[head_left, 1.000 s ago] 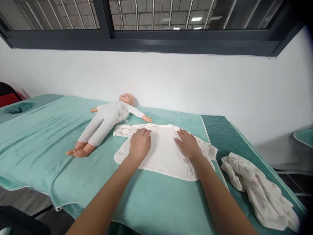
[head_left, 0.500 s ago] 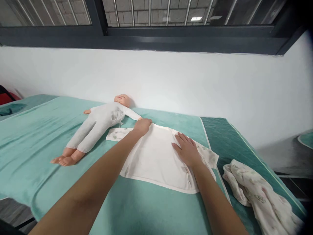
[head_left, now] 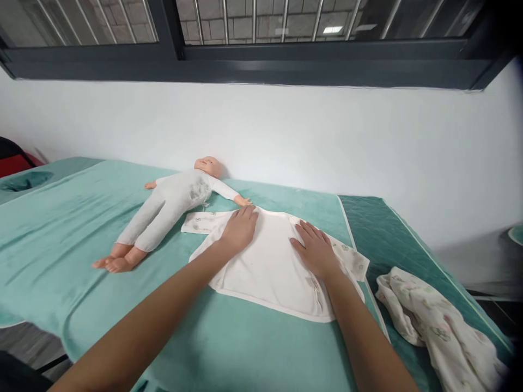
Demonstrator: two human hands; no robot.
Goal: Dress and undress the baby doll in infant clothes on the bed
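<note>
A white baby shirt [head_left: 269, 267] with small printed figures on its sleeves lies spread out on the green sheet [head_left: 245, 348]. My left hand [head_left: 240, 227] rests flat on its upper left part, fingers stretched out near the neckline. Across from it, my right hand [head_left: 316, 246] lies open on the upper right part, beside the right sleeve. A baby doll [head_left: 174, 201] in a white bodysuit is on its back to the left of the shirt. The doll's outstretched hand [head_left: 242, 201] is just beyond my left fingertips.
Crumpled printed baby clothing [head_left: 439, 326] lies on the darker green quilted cover [head_left: 388, 239] at the right. Behind the bed rise a white wall [head_left: 286, 136] and a dark window frame [head_left: 261, 68]. A red and black object [head_left: 14, 158] shows at the far left.
My left hand has moved slightly down from the collar edge, and its curled fingers have straightened flat onto the shirt. My right hand stays in place on the cloth.
</note>
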